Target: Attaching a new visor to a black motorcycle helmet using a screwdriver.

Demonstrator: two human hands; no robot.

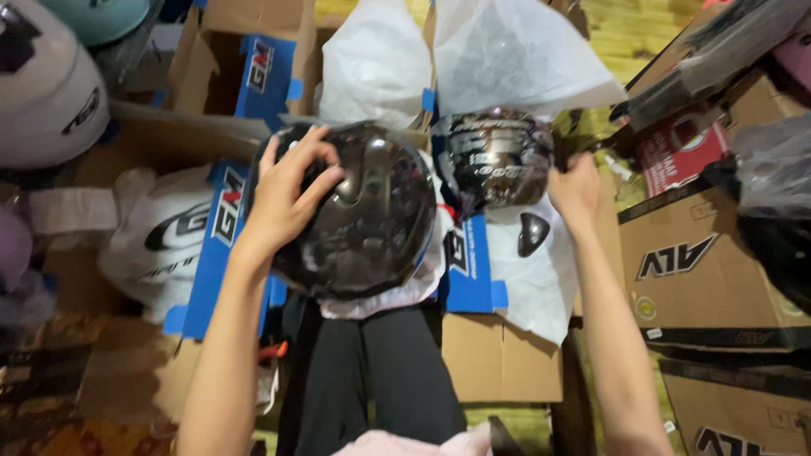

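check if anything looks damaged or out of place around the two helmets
No damage shows. One oddity: a small dark loose part lies alone on the white wrapping, below the second helmet's visor. The left hand rests on the black helmet; the right hand touches the visor's edge.

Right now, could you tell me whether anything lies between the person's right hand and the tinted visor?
Nothing visible does: the right hand is already at the right edge of the tinted visor, while the left hand rests on the black helmet.
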